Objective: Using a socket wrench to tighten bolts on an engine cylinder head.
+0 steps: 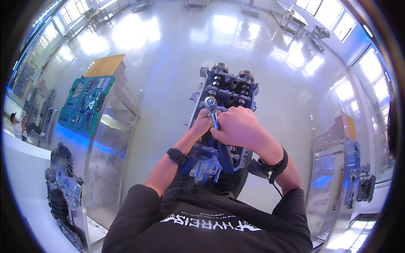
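Observation:
A shiny ratchet wrench is over an engine cylinder head, its round head pointing away from me and its handle running back between my hands. My right hand is closed, its thumb and fingers round the handle's near end. My left hand is closed just left of the handle; its fingertips are partly behind the wrench, so what they hold cannot be made out. Two round camshaft gears, the left one and the right one, sit at the far end of the cylinder head. My forearms hide parts of its near end.
On the left, an open green tool case with sockets rests on a metal bench. Dark engine parts lie nearer on that side. Another metal bench with an engine part stands at right. A person is at far left.

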Demonstrator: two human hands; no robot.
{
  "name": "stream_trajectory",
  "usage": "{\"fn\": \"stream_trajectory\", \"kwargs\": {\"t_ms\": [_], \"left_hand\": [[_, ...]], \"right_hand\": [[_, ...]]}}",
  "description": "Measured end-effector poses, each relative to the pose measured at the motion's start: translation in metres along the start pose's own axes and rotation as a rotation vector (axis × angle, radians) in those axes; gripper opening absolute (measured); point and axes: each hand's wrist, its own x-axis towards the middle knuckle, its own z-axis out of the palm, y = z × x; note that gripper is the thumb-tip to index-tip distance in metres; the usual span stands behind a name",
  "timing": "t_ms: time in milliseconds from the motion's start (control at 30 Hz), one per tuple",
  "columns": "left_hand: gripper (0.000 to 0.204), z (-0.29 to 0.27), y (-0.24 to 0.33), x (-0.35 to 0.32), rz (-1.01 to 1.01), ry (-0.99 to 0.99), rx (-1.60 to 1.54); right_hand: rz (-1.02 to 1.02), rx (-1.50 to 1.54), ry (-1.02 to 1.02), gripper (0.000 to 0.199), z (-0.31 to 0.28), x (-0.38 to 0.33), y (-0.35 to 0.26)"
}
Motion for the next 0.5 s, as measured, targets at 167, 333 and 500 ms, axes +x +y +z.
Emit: {"fn": "stream_trajectory", "kwargs": {"t_ms": [167, 333, 500], "left_hand": [[0.017, 0.021, 0.061, -0.005, 0.203, 0.025, 0.177], [0.022, 0.023, 0.090, 0.004, 0.278, 0.105, 0.352], [0.037, 0.035, 0.083, 0.002, 0.243, 0.155, 0.360]], "right_hand": [[0.059, 0.056, 0.038, 0.032, 0.007, 0.003, 0.008], [0.042, 0.041, 0.013, 0.036, 0.004, -0.007, 0.003], [0.014, 0.004, -0.228, 0.054, -0.005, -0.036, 0.002]]}}
